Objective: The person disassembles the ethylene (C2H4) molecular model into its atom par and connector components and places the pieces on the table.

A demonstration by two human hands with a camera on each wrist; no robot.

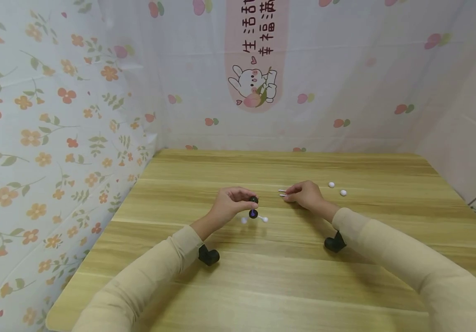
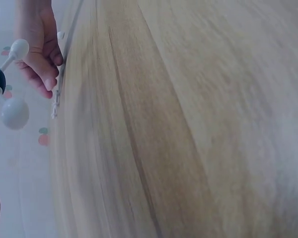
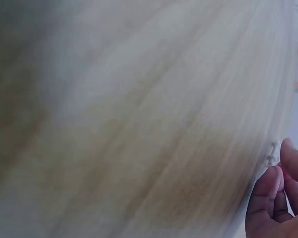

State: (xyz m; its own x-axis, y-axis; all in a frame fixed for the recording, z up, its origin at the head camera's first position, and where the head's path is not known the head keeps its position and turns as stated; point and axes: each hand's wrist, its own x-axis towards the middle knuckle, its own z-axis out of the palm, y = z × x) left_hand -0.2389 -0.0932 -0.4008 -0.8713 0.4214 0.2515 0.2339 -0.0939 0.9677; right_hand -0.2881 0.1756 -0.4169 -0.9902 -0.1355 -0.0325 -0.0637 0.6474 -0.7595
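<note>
My left hand pinches a ball-and-stick molecular model between thumb and fingers, held above the table. Its two black balls are stacked, joined by a purple connector, and white balls stick out at the lower end on white pegs. Further right, my right hand is down at the tabletop with thumb and fingertips drawn together at small white connector sticks. In the right wrist view, the fingertips are right at these sticks, partly covering them.
Two loose white balls lie on the wooden table, right of my right hand. Black wrist mounts hang under both sleeves. Patterned curtains stand behind the table and along its left side.
</note>
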